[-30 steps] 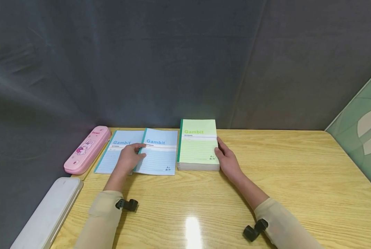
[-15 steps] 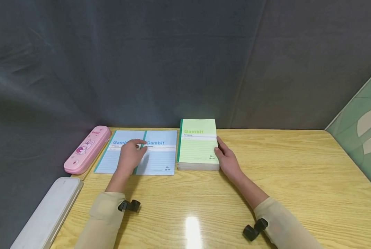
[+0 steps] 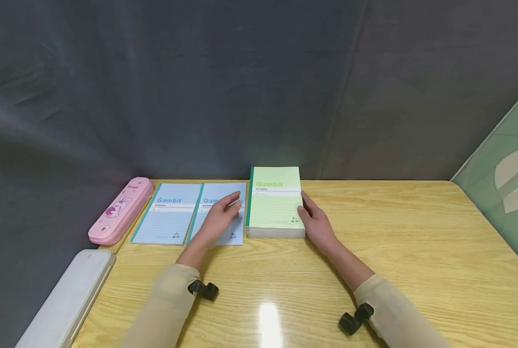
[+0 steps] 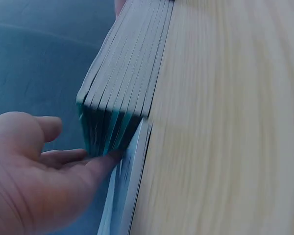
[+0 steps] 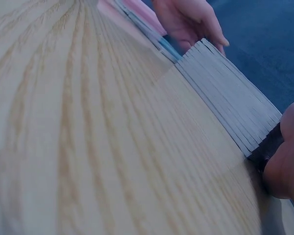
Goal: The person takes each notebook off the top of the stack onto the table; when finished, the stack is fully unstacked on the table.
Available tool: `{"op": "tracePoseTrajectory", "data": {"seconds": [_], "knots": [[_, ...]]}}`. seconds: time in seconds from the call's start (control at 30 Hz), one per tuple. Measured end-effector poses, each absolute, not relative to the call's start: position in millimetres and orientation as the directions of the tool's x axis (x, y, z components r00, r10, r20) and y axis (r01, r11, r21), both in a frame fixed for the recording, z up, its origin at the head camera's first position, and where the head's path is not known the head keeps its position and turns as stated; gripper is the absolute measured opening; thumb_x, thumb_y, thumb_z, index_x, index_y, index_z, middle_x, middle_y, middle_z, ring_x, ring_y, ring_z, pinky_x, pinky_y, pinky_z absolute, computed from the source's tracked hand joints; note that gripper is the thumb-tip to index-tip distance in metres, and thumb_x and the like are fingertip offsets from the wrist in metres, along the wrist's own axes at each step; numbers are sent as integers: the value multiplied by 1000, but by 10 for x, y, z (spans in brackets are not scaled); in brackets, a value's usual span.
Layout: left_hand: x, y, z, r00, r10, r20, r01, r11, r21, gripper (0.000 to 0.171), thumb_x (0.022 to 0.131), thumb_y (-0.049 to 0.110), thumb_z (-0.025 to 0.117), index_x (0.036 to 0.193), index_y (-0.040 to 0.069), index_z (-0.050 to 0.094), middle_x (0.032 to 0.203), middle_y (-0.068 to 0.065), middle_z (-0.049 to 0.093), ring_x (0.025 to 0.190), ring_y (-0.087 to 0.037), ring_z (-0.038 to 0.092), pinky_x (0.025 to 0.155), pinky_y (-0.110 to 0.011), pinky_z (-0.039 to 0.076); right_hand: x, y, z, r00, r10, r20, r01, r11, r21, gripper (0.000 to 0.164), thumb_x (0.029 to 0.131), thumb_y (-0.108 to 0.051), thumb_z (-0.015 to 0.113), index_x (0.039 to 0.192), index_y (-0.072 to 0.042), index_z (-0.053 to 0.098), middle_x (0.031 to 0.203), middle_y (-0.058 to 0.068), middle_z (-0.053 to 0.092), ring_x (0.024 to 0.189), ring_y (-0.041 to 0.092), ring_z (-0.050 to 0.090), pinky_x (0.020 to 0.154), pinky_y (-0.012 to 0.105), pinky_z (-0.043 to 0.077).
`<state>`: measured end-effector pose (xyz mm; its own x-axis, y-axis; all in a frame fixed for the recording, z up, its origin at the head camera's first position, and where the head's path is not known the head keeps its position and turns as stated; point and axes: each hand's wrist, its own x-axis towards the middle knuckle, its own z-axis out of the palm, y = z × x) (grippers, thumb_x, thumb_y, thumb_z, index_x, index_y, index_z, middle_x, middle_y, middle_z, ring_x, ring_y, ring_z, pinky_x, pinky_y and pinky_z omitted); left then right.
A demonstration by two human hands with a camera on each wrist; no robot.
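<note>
Left hand point(image 3: 220, 216), fingers relaxed, empty, should press notebook stack point(image 3: 273, 208) squarely while right hand point(image 3: 318, 226) braces opposite, fingers extended.

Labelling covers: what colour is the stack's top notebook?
Top notebook: light green, with a darker green spine. Best in the head view.

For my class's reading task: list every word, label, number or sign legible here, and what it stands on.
"Gambit": left blue notebook.
"Gam", rest behind the left hand: right blue notebook.
"Gambit": green-topped notebook stack.
"NOTEBOOK", tiny, probable: the stack's top cover.
"A5", the 5 less certain: all three covers.
Too small or blurred: other print on these covers, lettering on the pink case.
</note>
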<state>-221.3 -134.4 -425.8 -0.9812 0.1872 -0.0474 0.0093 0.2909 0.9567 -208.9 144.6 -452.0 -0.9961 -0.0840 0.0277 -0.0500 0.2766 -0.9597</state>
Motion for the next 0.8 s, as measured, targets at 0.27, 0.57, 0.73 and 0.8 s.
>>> {"op": "tracePoseTrajectory", "data": {"seconds": [0.27, 0.57, 0.73, 0.8], "knots": [[-2133, -1215, -4249, -953, 277, -121, -20, 341, 940, 56, 110, 18, 47, 159, 3, 26, 162, -15, 32, 148, -30, 30, 117, -46, 34, -2084, 1411, -4522, -994, -107, 14, -40, 243, -969, 59, 110, -22, 45, 162, -9, 20, 166, 9, 22, 152, 24, 18, 124, 42, 18], [-2103, -1269, -4172, -949, 275, -154, -60, 323, 945, 58, 106, 14, 55, 157, 2, 32, 157, -16, 39, 145, -32, 37, 114, -46, 39, -2032, 1372, -4502, -996, -89, 4, -24, 222, -975, 58, 109, -19, 50, 161, -7, 26, 164, 12, 29, 149, 27, 28, 122, 43, 24], [-2137, -1263, -4185, -966, 200, -161, -84, 346, 935, 55, 103, 19, 60, 153, 4, 43, 149, -13, 50, 136, -29, 49, 108, -44, 45, -2019, 1366, -4495, -998, -63, 18, -32, 218, -975, 57, 106, -17, 54, 158, -6, 33, 161, 13, 35, 145, 29, 36, 119, 42, 31], [-2170, -1252, -4219, -976, 164, -144, -85, 323, 943, 50, 104, 22, 59, 150, 5, 48, 145, -11, 53, 132, -28, 52, 105, -44, 48, -2022, 1377, -4488, -998, -54, 32, -43, 219, -975, 56, 106, -17, 55, 157, -6, 36, 159, 13, 37, 144, 30, 39, 118, 43, 33]]}}
